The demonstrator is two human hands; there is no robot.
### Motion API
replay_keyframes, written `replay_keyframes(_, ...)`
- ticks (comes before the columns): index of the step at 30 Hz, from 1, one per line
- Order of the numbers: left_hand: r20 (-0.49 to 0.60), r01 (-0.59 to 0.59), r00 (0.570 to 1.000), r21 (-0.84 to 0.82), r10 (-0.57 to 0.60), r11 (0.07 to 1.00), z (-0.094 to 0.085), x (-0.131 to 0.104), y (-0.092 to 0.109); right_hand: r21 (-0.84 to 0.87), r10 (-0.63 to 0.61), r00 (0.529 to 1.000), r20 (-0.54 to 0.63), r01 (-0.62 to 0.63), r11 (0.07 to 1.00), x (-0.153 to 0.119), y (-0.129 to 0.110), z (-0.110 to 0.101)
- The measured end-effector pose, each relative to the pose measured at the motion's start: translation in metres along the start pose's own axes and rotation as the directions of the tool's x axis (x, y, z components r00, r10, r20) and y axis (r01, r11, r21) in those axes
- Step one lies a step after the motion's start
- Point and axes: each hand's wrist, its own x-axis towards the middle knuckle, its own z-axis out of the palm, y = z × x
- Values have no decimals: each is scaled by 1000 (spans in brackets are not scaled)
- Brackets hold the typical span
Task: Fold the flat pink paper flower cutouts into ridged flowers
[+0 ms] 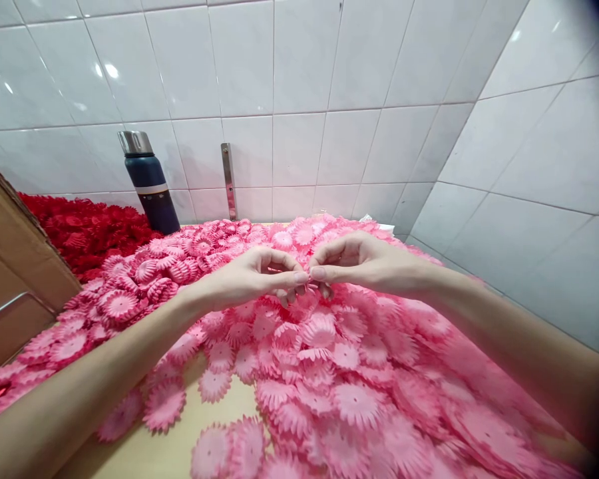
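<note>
My left hand (262,274) and my right hand (357,263) meet over a heap of pink fabric-like flower petal discs (319,330). On each hand the thumb and fingers are closed in a pinch, and the two thumb tips almost touch. Whatever they hold between them is small and mostly hidden by the fingertips; a little pink shows there. The discs have scalloped, fringed edges, and some have a tiny hole in the centre. Many lie overlapped or stacked below and around both hands.
Red petal pieces (94,229) are piled at the back left, behind a cardboard box (20,266). A dark blue bottle (152,183) with a steel cap stands by the tiled wall (299,73). A metal strip (228,179) is on that wall. Yellowish tabletop (180,432) shows in front.
</note>
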Motion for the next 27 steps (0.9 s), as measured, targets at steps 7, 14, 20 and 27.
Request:
replay_keyframes(7,-4,26,1000,-47,-26,999,0,0,-3,1,12,1000,-3,-12,1000,-1,0,-2)
replay_keyframes(14,-7,46,999,-115,-47,992,-4,1,-5,17,26,1000,-7,-25,1000,-1,0,-2)
replay_keyframes(20,-48,40,997,-259,-54,965,-8,3,-10,24,41,998,-46,-39,999,-5,2,-12)
replay_keyframes(27,-61,-5,998,-319,-15,948,-7,6,-11,-74,68,987,-146,-79,994,-11,1,-27)
